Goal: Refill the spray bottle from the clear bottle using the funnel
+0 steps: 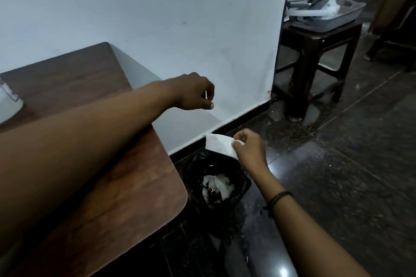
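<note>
Head view: the right hand [248,148] pinches a white paper tissue [219,145] at its right edge, between thumb and curled fingers. The tissue hangs in the air directly above the black bag-lined waste bin [217,183], clear of the bin rim. The bin stands on the dark polished stone floor [337,175], just beside the rounded corner of the brown wood-grain tabletop [126,177] and near the dark skirting at the foot of the white wall [180,18]. Crumpled white paper lies inside the bin.

The right forearm enters from the lower right edge of the frame. A thin black cord bracelet [278,200] circles the right wrist.

The left hand [194,92] is held out past the tabletop edge, in front of the wall and above the level of the tissue. Its fingers are loosely curled, the thumb tip close to the fingertips. It holds nothing that can be made out. The left forearm crosses above the tabletop from the left edge of the frame.

A pale object [10,102] is cut off by the left frame edge on the tabletop; its type cannot be determined. The spray bottle, the clear bottle and the funnel cannot be identified in this view.

At upper right, a dark brown stool [315,56] stands on the floor beyond the wall corner. It carries a grey plastic basket tray [326,20] containing white items.
</note>
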`<state>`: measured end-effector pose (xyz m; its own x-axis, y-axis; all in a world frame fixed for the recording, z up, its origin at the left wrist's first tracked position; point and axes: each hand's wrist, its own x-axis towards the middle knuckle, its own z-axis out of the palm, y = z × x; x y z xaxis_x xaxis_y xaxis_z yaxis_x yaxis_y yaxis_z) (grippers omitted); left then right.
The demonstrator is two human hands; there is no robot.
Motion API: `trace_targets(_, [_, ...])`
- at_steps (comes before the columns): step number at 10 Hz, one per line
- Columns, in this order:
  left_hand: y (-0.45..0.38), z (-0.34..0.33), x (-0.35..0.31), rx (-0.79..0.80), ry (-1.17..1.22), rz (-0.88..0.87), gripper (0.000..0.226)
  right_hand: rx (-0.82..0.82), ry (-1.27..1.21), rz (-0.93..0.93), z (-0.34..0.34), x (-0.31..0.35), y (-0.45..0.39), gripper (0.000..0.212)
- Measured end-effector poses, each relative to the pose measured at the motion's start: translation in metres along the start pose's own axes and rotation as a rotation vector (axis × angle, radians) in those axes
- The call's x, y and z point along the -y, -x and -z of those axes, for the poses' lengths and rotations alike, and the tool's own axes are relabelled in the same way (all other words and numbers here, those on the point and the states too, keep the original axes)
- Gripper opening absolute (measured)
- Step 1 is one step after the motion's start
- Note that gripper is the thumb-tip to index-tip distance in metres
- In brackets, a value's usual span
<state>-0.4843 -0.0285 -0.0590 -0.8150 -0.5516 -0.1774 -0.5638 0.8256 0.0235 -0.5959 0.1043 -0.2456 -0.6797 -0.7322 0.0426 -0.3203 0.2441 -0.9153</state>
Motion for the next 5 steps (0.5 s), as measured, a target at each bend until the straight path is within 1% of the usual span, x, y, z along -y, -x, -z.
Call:
trace_targets(1, [-0.006,0.000,0.002,0.005,0.012,-0.019,0.026,0.030,0.007,-0.073,-0.030,-0.027,-0.006,0.013])
trace_targets(2, [-0.009,0.002,0.002,-0.010,-0.006,-0.037,0.027,0.089,0.032,-0.181,-0.053,-0.054,-0.010,0.011])
trace_targets(3, [-0.010,-0.002,0.005,0.029,-0.028,-0.029,0.027,0.182,0.091,-0.269,-0.063,-0.077,-0.007,0.011])
trace_targets(4, [-0.008,-0.003,0.006,0.013,-0.010,-0.023,0.025,0.218,0.157,-0.322,-0.052,-0.088,0.006,0.029])
trace_targets(5, [-0.006,0.004,0.002,-0.061,-0.013,-0.017,0.027,0.189,0.145,-0.312,-0.042,-0.087,0.007,0.028])
